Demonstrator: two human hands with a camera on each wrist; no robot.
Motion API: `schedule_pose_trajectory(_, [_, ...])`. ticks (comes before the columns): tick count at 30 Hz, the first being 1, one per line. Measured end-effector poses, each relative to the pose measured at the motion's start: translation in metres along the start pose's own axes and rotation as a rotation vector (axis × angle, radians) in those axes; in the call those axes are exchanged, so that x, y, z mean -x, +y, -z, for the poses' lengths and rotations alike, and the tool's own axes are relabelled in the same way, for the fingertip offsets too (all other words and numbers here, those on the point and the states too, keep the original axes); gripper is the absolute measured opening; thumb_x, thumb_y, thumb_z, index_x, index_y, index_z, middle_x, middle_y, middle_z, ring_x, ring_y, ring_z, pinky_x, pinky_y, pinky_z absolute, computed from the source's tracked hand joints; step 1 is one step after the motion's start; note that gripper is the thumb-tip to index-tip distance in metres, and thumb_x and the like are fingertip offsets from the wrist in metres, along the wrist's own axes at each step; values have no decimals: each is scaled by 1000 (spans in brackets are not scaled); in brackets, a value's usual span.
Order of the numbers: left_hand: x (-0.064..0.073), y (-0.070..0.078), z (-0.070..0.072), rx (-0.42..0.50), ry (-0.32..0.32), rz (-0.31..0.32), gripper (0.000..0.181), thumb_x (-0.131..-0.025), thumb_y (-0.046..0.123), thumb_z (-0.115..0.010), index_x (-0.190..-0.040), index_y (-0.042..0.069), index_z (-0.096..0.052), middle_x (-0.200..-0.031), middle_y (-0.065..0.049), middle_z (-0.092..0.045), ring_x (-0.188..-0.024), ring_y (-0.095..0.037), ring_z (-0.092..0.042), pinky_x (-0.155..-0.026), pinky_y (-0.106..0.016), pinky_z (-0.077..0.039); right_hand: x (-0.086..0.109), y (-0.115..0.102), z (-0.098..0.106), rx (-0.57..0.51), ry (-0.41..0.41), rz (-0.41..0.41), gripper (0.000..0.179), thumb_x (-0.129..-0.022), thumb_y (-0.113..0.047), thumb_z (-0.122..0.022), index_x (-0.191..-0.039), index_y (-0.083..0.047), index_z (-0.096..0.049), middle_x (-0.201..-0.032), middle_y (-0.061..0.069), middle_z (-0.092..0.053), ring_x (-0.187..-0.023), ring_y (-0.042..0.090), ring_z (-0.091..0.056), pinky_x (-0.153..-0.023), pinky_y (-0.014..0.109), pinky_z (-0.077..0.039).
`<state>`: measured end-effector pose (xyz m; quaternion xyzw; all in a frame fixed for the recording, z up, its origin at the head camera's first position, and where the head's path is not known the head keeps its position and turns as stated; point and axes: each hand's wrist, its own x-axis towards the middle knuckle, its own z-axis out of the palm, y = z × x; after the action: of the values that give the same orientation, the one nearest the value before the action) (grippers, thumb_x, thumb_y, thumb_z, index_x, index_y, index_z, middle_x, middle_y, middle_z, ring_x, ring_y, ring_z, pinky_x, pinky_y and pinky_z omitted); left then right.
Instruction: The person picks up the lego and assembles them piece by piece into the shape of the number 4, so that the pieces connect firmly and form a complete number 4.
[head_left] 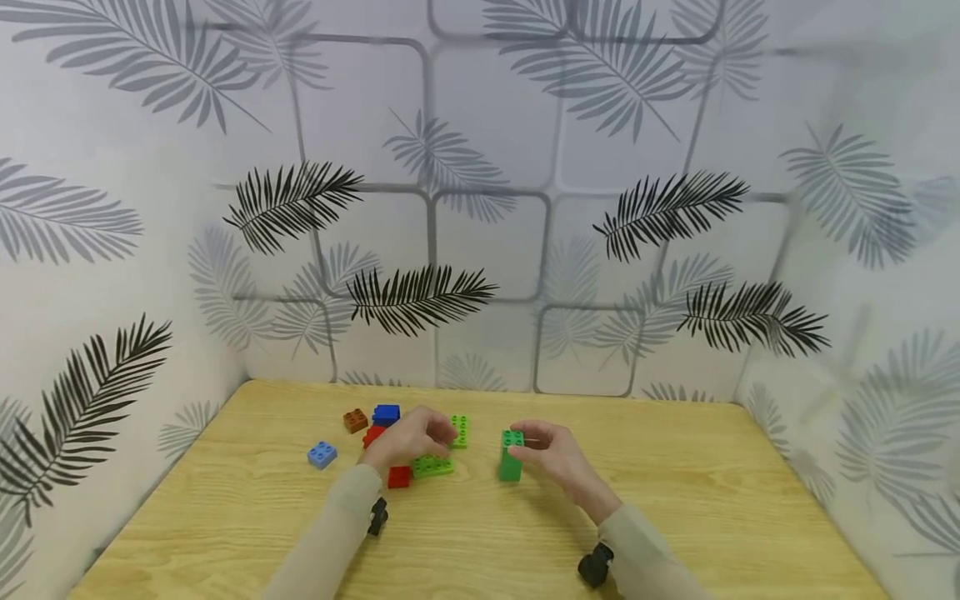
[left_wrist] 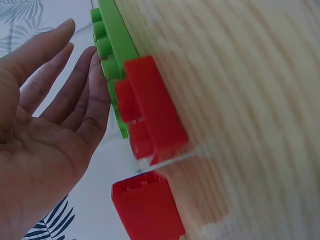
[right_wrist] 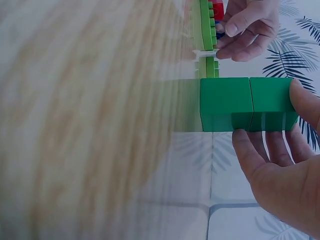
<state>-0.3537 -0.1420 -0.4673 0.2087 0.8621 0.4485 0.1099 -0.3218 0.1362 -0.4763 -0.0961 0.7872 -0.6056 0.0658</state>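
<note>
Two green toy bricks (head_left: pixel 511 468), stacked one on the other, stand upright on the table. My right hand (head_left: pixel 561 461) grips the stack near its top; in the right wrist view the thumb is on one side and the fingers on the other of the green bricks (right_wrist: pixel 227 97). My left hand (head_left: pixel 408 437) hovers over the loose bricks with relaxed fingers and nothing in its grasp. Below it lie a light green brick (head_left: pixel 433 468) and another light green brick (head_left: pixel 462 432). The left wrist view shows a red brick (left_wrist: pixel 159 107) beside the left hand (left_wrist: pixel 55 115).
Around the left hand lie a blue brick (head_left: pixel 387 414), a brown brick (head_left: pixel 355 420), a light blue brick (head_left: pixel 322 454), a red brick (head_left: pixel 399 477) and a partly hidden red brick (head_left: pixel 372 437). A leaf-patterned wall (head_left: pixel 487 350) borders the wooden table (head_left: pixel 675 475).
</note>
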Motion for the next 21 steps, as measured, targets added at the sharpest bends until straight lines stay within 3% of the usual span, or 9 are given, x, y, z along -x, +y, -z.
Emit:
schedule_pose_trajectory(5, [4, -3, 4, -33, -42, 15, 30, -82, 0, -76, -112, 2, -69, -112, -13, -69, -99, -22, -65, -88, -40, -55, -1, -1, -1, -14, -8, 0, 46, -87, -20, -75, -129, -6, -63, -127, 10, -64, -115, 25, -60, -97, 42, -51])
schedule_pose_trajectory(14, [1, -2, -1, -216, -98, 2, 36, -75, 5, -84, -109, 6, -72, -106, -3, -71, -97, -19, -64, -89, -38, -54, -3, -1, 1, -48, -42, -3, 47, -89, -19, -73, -131, -4, -60, -127, 13, -63, -114, 24, -59, -94, 40, -53])
schedule_pose_trajectory(21, [3, 1, -4, -225, -112, -3, 34, -74, 1, -83, -107, 5, -73, -104, -4, -71, -98, -22, -65, -88, -39, -54, -2, -1, 1, -102, -79, -16, 50, -91, -17, -71, -135, 1, -55, -129, 16, -60, -111, 20, -59, -98, 42, -51])
